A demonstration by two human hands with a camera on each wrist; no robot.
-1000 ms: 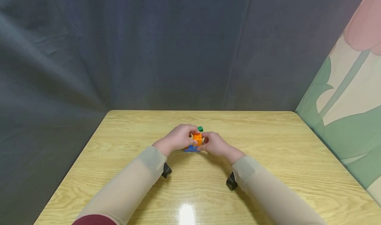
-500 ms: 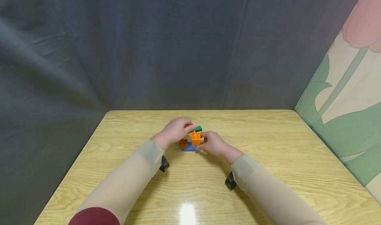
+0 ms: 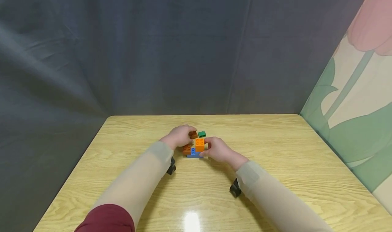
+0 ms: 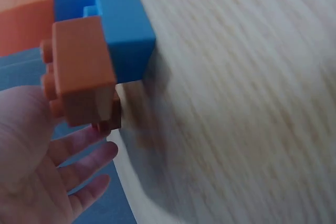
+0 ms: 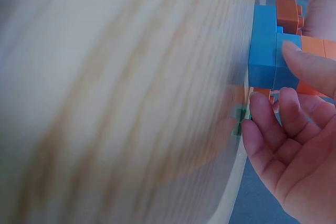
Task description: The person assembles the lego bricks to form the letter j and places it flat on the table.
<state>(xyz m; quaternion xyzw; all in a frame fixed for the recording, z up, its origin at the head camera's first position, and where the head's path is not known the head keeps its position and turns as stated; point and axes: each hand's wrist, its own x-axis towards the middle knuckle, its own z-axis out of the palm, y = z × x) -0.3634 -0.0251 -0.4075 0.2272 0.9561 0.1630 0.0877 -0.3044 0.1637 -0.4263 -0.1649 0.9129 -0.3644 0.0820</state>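
Two hands: both at the brick cluster, mid-table.
Left hand: fingers pinch the loose brown brick, lifted behind the assembly.
Right hand: fingers curled round the orange block and blue base, steadying them.
Key relation: brown brick sits just beyond and left of the orange block; the left hand is nearer.
Green brick: on the table, just right of the brown brick.

The left hand hides its fingertips behind the brown brick, so its grip cannot be told, and both wrist views blur the counter.
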